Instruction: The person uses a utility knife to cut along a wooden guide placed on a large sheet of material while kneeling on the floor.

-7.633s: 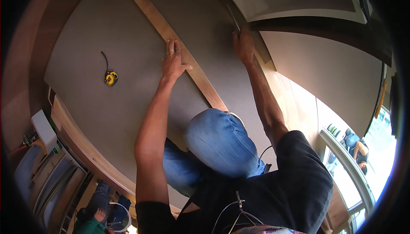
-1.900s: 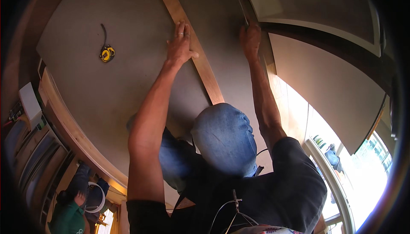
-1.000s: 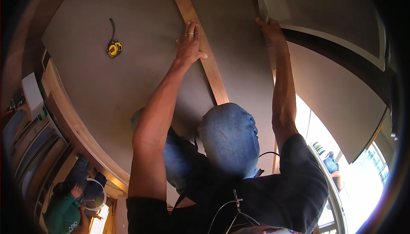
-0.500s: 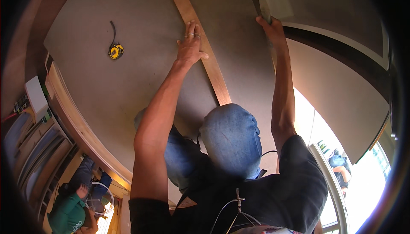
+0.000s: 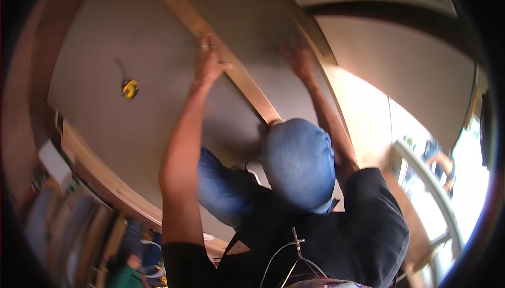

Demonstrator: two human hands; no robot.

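Observation:
A long, narrow wooden strip (image 5: pixel 244 80) lies slantwise across a broad grey-brown board (image 5: pixel 158 130). My left hand (image 5: pixel 209 64) rests against its left edge, with fingers extended and the thumb spread over the wood. My right hand (image 5: pixel 301 62) is over the board to the right of the strip, near the board's right edge. Motion smears its fingers, and a dark blur lies just beyond them; I cannot make out whether it holds anything. The near end of the strip meets my jeans-clad knee (image 5: pixel 299 162). A yellow and black tape measure (image 5: pixel 129 89) lies on the board at left.
Light panels (image 5: pixel 400 72) stand at the right, beside a bright opening and a pale curved rail (image 5: pixel 434 193). At lower left are stacked boards (image 5: pixel 68 230) and a person in a green top (image 5: pixel 126 277). Another person (image 5: pixel 441 164) appears blurred at far right.
The view has turned, shifting the scene. My right hand has left the light grey object it held by the panel and moved left over the board, or carries it unseen. My left hand stays on the strip.

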